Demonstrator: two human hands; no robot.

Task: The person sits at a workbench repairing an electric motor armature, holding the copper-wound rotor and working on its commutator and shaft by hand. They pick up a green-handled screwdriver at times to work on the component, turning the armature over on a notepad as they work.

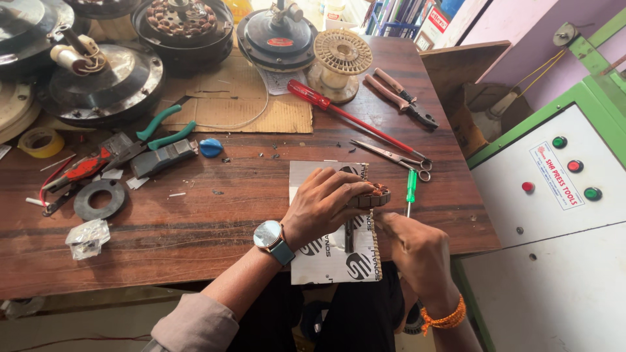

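Near the tabletop's front edge, the left hand (326, 202) grasps a stator (372, 197), seemingly lying flat; the right hand (414, 251) grips a green-handled screwdriver (411, 189), pointing away.

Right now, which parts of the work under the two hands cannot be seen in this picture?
Head view only:
- Wound ring part: mostly covered by the left hand.
- Green-handled screwdriver: its tip is hidden behind the right hand.
- White card: middle hidden by both hands.
- Right hand's grip: fingers curl away, so unclear.
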